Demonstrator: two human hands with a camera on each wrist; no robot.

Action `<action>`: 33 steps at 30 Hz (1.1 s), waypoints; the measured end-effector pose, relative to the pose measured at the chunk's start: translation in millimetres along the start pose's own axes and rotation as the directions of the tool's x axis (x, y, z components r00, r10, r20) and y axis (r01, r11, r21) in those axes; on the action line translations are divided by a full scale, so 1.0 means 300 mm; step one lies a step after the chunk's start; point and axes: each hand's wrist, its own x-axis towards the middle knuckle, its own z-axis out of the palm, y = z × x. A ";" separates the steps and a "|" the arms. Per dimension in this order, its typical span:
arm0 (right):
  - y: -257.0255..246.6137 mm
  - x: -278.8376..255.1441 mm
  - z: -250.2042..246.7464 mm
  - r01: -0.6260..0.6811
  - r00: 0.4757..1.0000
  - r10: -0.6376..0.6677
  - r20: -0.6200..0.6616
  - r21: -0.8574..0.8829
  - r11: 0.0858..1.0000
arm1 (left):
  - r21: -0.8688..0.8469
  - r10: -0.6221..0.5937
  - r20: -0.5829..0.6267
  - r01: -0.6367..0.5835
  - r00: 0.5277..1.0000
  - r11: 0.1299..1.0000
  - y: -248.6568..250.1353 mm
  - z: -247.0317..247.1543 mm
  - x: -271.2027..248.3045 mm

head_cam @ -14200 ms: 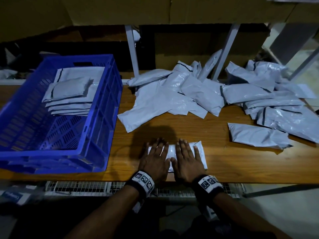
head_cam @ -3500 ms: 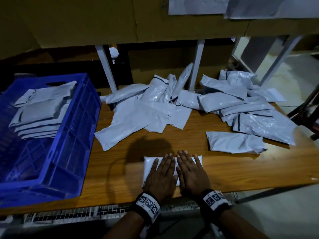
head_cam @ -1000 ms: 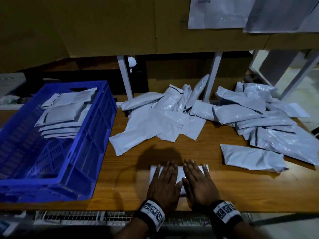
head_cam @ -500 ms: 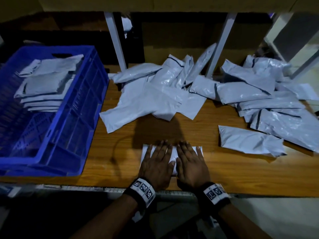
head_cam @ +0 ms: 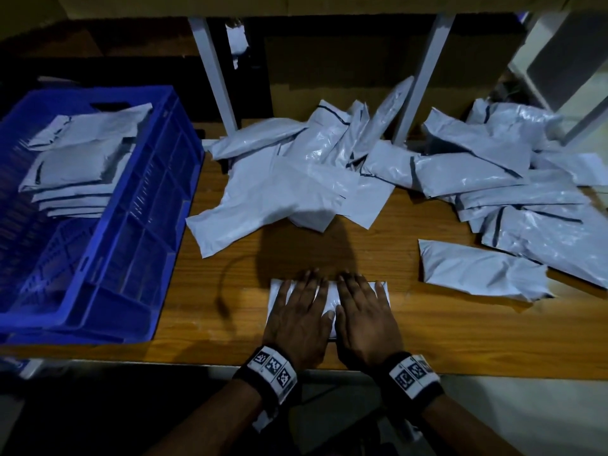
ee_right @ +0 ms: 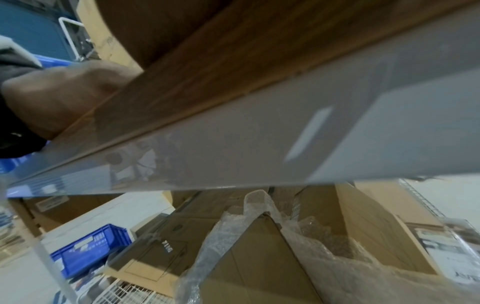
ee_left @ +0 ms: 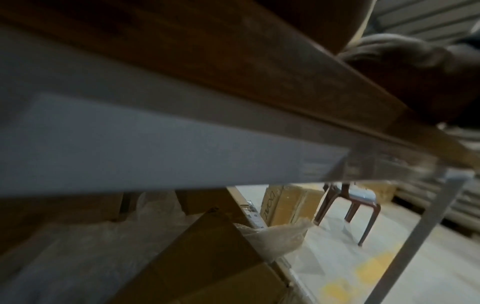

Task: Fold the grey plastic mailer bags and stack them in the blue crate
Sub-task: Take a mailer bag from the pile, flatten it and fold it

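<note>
Left hand (head_cam: 297, 311) and right hand (head_cam: 365, 312) press flat, fingers straight, on folded mailer (head_cam: 330, 296). Left of them, blue crate (head_cam: 138, 258) holds stacked mailers (head_cam: 77, 169).

Crate (head_cam: 138, 225) left of mailer pile (head_cam: 378, 169)

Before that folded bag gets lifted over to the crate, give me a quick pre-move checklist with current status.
1. Folded mailer bag pressed flat on the table: ok.
2. Left hand and right hand both flat on it, none curled round it: ok.
3. Fold creases will hold once released: cannot tell.
4. Blue crate has room on the stack of folded bags: ok.
5. Table between bag and crate free of loose bags: ok.
6. Unfolded pile remains: ok, more to do.
</note>
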 end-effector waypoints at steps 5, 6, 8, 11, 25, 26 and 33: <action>-0.012 0.017 -0.008 -0.036 0.999 0.036 0.025 -0.004 0.999 | -0.073 -0.016 -0.046 0.012 0.999 0.997 0.009 -0.008 0.003; -0.017 0.019 -0.014 -0.047 0.998 0.048 0.045 -0.003 0.999 | -0.078 -0.010 -0.036 0.007 0.999 0.997 0.011 -0.011 0.003; -0.024 0.017 -0.026 -0.064 0.995 0.064 0.074 -0.005 0.998 | -0.077 -0.013 -0.004 0.013 1.000 0.997 0.011 -0.021 -0.001; -0.019 0.017 -0.040 -0.061 0.989 0.057 0.134 0.021 0.998 | -0.048 -0.035 0.035 0.037 0.999 0.998 0.008 -0.031 0.002; 0.084 0.088 -0.247 -0.115 0.935 0.094 0.342 0.041 0.993 | -0.116 -0.109 0.192 0.133 0.975 0.984 -0.174 -0.187 0.039; 0.080 0.091 -0.266 -0.093 0.952 0.074 0.296 0.053 0.994 | -0.117 -0.108 0.175 0.129 0.979 0.985 -0.173 -0.200 0.041; 0.065 0.056 -0.318 0.022 0.998 -0.023 -0.053 -0.015 1.000 | -0.170 0.066 -0.335 -0.129 0.940 0.977 -0.151 -0.296 0.004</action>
